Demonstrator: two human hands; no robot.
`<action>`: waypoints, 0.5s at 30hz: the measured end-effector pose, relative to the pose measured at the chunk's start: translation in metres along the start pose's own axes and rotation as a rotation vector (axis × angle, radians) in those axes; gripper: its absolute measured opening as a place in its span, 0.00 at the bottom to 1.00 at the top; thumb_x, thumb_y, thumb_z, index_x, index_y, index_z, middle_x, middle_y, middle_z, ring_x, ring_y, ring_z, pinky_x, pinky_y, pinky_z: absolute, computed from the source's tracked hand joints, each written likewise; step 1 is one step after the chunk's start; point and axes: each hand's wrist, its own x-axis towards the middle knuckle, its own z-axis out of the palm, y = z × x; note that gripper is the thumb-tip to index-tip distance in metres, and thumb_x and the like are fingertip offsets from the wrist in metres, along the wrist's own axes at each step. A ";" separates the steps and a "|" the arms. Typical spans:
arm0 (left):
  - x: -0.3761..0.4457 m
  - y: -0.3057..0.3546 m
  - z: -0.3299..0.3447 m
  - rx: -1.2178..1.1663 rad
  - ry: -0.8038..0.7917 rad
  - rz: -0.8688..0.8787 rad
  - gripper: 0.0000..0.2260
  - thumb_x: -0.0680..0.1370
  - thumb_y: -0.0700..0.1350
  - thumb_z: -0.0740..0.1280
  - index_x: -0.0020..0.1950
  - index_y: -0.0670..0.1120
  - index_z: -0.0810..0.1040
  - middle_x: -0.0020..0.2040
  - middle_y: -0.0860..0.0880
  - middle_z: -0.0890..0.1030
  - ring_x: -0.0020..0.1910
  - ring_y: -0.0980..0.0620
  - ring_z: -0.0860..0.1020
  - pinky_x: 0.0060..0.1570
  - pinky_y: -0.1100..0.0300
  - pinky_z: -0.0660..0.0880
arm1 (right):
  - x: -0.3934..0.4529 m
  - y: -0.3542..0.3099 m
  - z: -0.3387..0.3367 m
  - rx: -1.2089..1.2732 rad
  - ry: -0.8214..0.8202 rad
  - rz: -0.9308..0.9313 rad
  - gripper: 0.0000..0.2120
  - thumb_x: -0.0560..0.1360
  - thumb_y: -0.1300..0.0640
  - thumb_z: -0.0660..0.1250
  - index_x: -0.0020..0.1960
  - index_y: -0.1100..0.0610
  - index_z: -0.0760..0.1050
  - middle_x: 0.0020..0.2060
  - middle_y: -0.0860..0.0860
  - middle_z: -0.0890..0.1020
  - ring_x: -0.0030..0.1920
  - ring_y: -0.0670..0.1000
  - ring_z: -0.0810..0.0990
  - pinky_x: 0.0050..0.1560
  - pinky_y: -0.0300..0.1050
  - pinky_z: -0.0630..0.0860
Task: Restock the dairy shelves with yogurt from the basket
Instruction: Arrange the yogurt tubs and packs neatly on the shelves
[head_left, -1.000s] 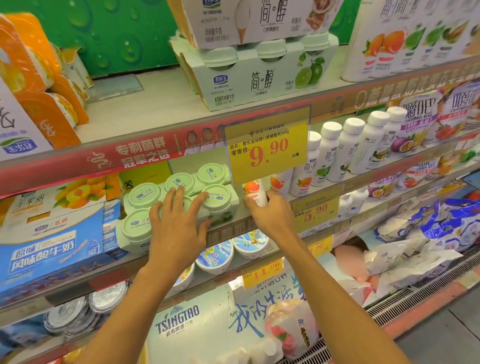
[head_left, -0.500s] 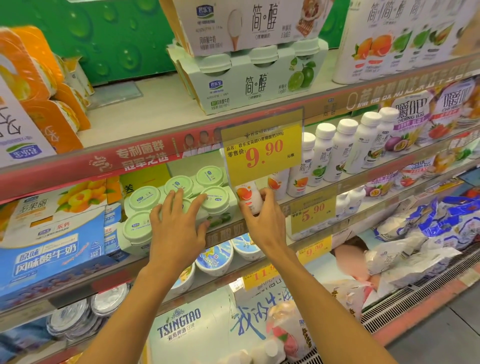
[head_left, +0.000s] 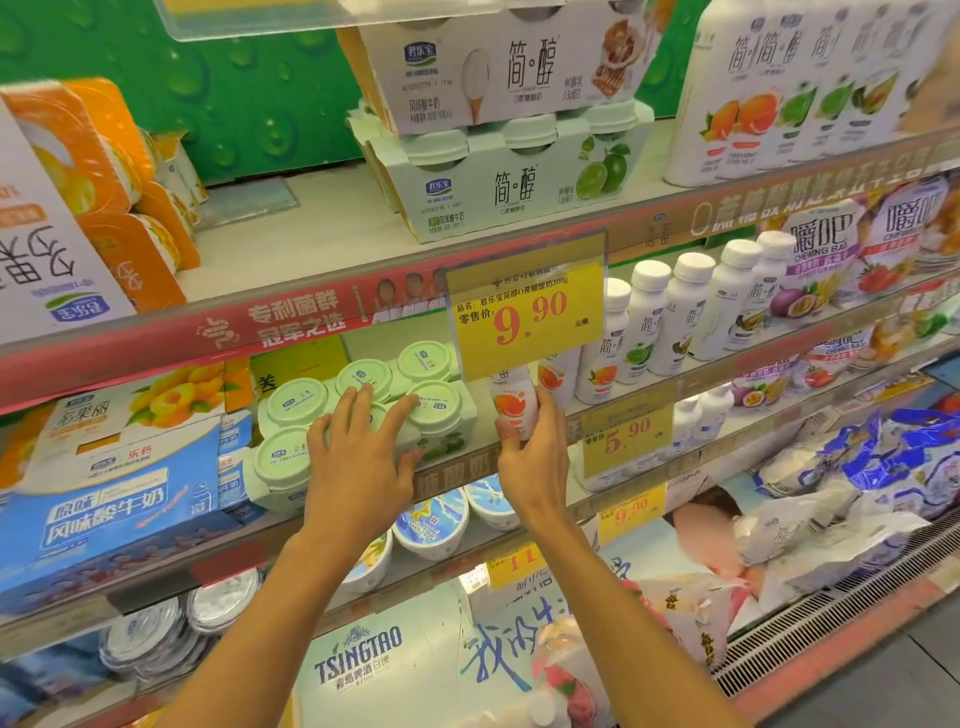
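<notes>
My right hand (head_left: 532, 457) grips a white yogurt bottle (head_left: 514, 402) with an orange fruit label, upright at the front of the middle shelf (head_left: 457, 475). The yellow 9.90 price tag (head_left: 527, 312) hides the bottle's top. My left hand (head_left: 358, 457) lies flat, fingers spread, on a pale green multipack of yogurt cups (head_left: 363, 410) just left of the bottle. A row of similar white bottles (head_left: 675, 317) runs right along the same shelf. The basket is not in view.
Blue and white yogurt cartons (head_left: 114, 493) fill the shelf's left end. Green and white multipacks (head_left: 509, 176) sit on the shelf above. Round tubs (head_left: 431, 519) stand on the shelf below. Plastic bags (head_left: 831, 499) lie in the bottom chiller at right.
My right hand has shifted from beside the bottle to a grip around its lower body, and the bottle now stands nearer the shelf's front. My left hand has stayed on the green multipack.
</notes>
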 end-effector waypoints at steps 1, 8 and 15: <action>0.000 0.001 0.000 -0.002 -0.001 0.000 0.26 0.77 0.54 0.68 0.74 0.59 0.65 0.77 0.41 0.63 0.77 0.41 0.59 0.70 0.42 0.56 | 0.001 0.001 0.000 -0.019 -0.002 -0.002 0.26 0.80 0.54 0.67 0.76 0.55 0.63 0.71 0.50 0.69 0.70 0.51 0.68 0.64 0.45 0.67; -0.001 0.001 -0.001 0.001 -0.003 0.002 0.26 0.76 0.54 0.69 0.74 0.58 0.66 0.76 0.41 0.65 0.76 0.41 0.60 0.69 0.43 0.57 | 0.002 0.006 0.013 -0.097 -0.008 -0.005 0.24 0.79 0.51 0.67 0.73 0.52 0.64 0.69 0.49 0.72 0.69 0.52 0.70 0.66 0.49 0.56; -0.001 0.001 0.000 0.015 -0.002 0.002 0.27 0.77 0.54 0.69 0.74 0.58 0.65 0.77 0.41 0.64 0.77 0.40 0.59 0.69 0.42 0.59 | 0.008 0.010 0.011 -0.145 0.004 0.027 0.28 0.78 0.48 0.69 0.74 0.53 0.64 0.71 0.51 0.72 0.71 0.52 0.65 0.61 0.43 0.52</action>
